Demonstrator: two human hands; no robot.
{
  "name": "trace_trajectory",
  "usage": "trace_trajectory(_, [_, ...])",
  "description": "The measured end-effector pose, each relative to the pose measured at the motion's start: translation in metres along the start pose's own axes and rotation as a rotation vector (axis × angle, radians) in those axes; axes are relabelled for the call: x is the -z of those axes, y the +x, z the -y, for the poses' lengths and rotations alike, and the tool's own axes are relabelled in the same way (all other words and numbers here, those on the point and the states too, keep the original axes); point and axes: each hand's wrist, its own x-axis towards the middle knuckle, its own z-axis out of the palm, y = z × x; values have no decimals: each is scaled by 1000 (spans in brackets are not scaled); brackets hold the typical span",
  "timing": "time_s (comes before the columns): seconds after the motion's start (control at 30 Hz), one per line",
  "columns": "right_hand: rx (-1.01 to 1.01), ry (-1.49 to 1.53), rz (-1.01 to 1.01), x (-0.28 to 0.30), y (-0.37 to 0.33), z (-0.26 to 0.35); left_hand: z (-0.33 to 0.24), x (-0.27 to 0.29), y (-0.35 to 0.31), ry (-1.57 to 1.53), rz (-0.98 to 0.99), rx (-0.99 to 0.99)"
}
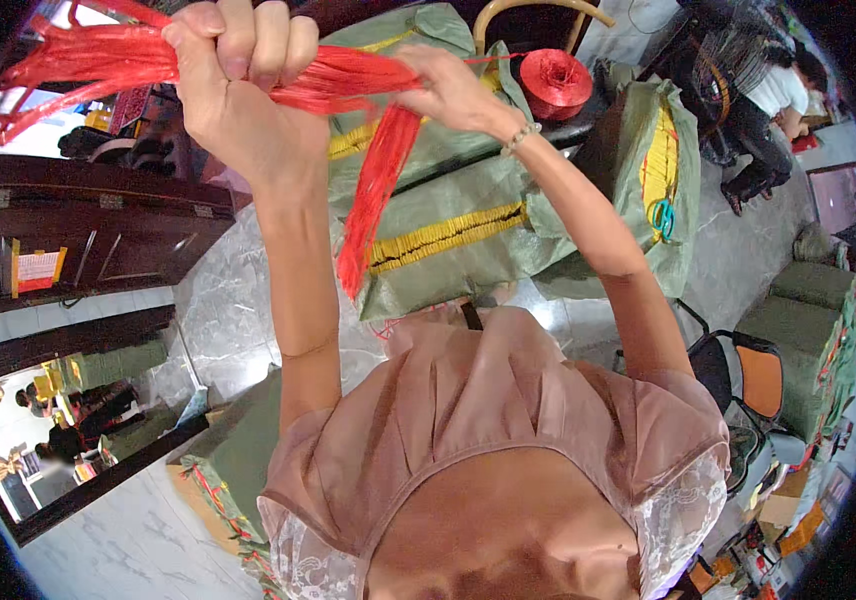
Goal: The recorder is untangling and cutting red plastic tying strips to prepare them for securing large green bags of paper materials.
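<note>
High in front of me, my left hand (pixel 238 85) is closed in a fist round a thick bundle of red plastic twine (pixel 338 82). Looped ends of the bundle stick out past the fist at the left. My right hand (pixel 453 90), lower and to the right, grips the bundle's other end, with its fingers partly hidden. From there a loose length of the twine hangs down. A strand runs from near my right hand to a red twine spool (pixel 555 85). Green woven sacks (pixel 458 270) with packed yellow strips (pixel 448 235) lie below my hands.
Teal-handled scissors (pixel 662 218) rest on the right-hand sack. Farther right are a person in a white top (pixel 783 95), an orange-backed chair (pixel 756 378) and stacked green bundles (pixel 793 330). Dark wooden doors (pixel 98 235) and a mirror (pixel 68 430) stand at the left.
</note>
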Motion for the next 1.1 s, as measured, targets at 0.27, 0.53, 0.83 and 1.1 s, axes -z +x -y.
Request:
trace_trajectory(0.27, [36,0,-416,104,37,55,-79,-6,15,-114,92,-202])
trace_trajectory(0.53, [150,450,285,31,46,135,-183,-16,-19,11,78,-314])
trace_trajectory(0.83, [-230,1061,940,-124,33,162,-209,8,-73,88,-54,-289])
trace_trajectory(1.1, [-421,828,1201,-93,24,67,-399,95,-197,877,-961,-783])
